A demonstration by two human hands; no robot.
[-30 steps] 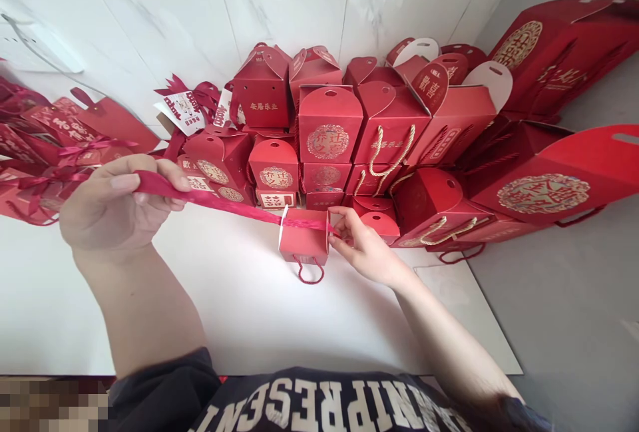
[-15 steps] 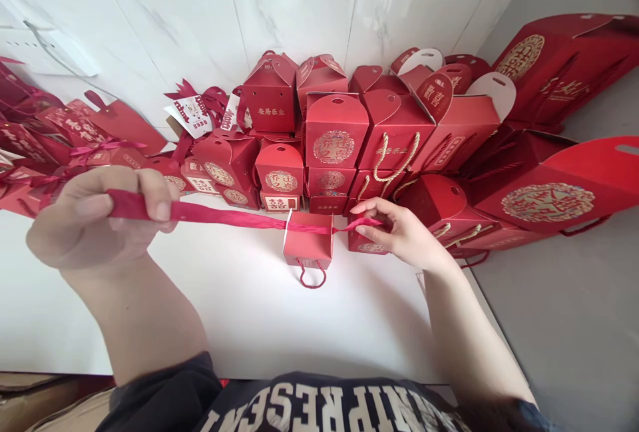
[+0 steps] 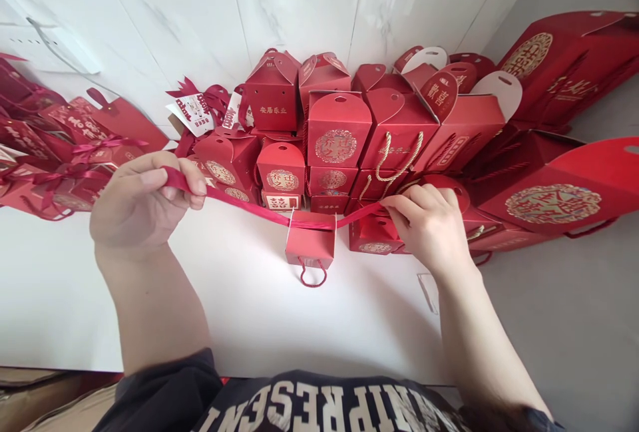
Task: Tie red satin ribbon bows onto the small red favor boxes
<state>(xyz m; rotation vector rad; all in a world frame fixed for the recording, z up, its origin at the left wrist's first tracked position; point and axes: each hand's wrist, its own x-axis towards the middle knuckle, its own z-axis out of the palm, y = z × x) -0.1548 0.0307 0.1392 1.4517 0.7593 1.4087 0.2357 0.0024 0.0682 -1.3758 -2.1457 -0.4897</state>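
A small red gift box (image 3: 310, 245) with a dark red cord handle (image 3: 313, 283) on its near side stands on the white tabletop. A crimson ribbon (image 3: 239, 204) runs across the top of the box and rises off both sides. On the left, my left hand (image 3: 150, 196) is closed on one end, pinching it between thumb and fingers. Over on the right, my right hand (image 3: 426, 222) pinches the other stretch of ribbon, its back toward me and its fingertips partly hidden. Neither hand touches the box.
Stacked red gift boxes (image 3: 339, 136) line the white tiled wall behind. Larger red boxes (image 3: 554, 199) stand at the right by a grey surface. Ribbon-tied red boxes (image 3: 100, 146) crowd the left, below a wall socket panel (image 3: 44, 46) with a cable.
My left hand has moved right, nearer the box, and the ribbon there now slopes down. My right hand has shifted right and slightly up, drawing out more ribbon on its side.
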